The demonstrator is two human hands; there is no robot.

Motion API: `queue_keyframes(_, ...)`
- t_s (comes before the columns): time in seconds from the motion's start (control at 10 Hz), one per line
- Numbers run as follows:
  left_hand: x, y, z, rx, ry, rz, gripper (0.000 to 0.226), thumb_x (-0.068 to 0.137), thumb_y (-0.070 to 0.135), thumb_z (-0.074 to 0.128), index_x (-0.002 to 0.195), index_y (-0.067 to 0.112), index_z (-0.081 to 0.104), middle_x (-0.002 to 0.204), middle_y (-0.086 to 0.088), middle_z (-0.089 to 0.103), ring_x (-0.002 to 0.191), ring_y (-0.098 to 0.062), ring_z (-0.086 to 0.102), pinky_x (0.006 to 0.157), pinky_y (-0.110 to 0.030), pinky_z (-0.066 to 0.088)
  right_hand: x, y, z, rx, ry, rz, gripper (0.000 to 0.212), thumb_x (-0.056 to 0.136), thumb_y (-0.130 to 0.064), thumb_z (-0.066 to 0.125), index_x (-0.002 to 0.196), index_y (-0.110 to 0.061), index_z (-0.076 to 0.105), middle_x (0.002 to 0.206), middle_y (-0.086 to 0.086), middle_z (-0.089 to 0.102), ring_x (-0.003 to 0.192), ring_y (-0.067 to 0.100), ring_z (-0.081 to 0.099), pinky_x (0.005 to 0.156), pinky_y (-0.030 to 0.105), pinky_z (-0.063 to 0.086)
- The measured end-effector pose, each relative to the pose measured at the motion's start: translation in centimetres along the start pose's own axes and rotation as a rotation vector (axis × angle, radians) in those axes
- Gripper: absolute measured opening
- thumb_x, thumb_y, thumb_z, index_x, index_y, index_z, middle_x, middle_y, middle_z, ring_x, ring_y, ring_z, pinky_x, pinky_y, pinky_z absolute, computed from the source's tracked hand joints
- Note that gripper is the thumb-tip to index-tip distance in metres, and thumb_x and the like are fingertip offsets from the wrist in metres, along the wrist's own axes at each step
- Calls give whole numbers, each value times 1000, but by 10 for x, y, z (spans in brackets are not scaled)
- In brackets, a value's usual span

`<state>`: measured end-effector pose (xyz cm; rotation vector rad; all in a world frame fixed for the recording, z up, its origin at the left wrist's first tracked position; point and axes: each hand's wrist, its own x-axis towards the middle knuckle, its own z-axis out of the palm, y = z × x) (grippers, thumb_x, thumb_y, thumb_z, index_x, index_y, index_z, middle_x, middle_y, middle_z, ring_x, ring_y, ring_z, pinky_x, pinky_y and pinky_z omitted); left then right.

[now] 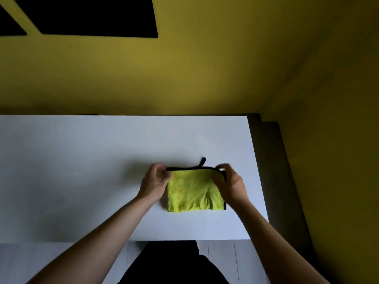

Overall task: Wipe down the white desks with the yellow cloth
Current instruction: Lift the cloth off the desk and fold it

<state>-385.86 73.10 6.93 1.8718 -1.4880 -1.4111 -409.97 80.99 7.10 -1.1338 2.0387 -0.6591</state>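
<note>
Looking down from my head camera, I judge the wiping barely begun: the yellow cloth (193, 190) lies folded on the white desk (82, 171) near its right edge. My left hand (154, 182) and right hand (229, 184) seemingly pinch its black-trimmed far corners, fingers curled; motion blur hides the contact.

Past the far edge I see a yellow wall (205, 68) filling most of my view, with two black panels (92, 16) set into it at the upper left — below me, pale floorboards (221, 261) and dark clothing (170, 265).
</note>
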Motion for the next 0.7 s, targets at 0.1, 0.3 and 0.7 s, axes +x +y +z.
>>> queue_keyframes(0.1,3,-3,3,413,63,245,47,96,16,69,141,15,55,137,-11,55,122,-32,58,103,-41,46,6,7,10,-429,87,-130,39,91,-25,63,129,-21,56,120,5,61,109,28,56,92,40,43)
queue_keyframes(0.3,-29,-46,38,1019,-332,487,51,107,29,44,157,36,35,171,-1,17,154,-23,26,115,-36,38,-31,57,38,-564,-147,-399,44,97,-36,52,140,-29,54,142,-5,55,125,22,54,99,36,42)
queue_keyframes(0.7,-30,-34,23,1009,-333,473,55,106,31,46,159,35,32,172,2,14,155,-19,23,119,-35,28,-27,42,35,-612,-185,-304,57,99,-49,41,154,-35,30,157,-8,36,137,18,39,111,33,26)
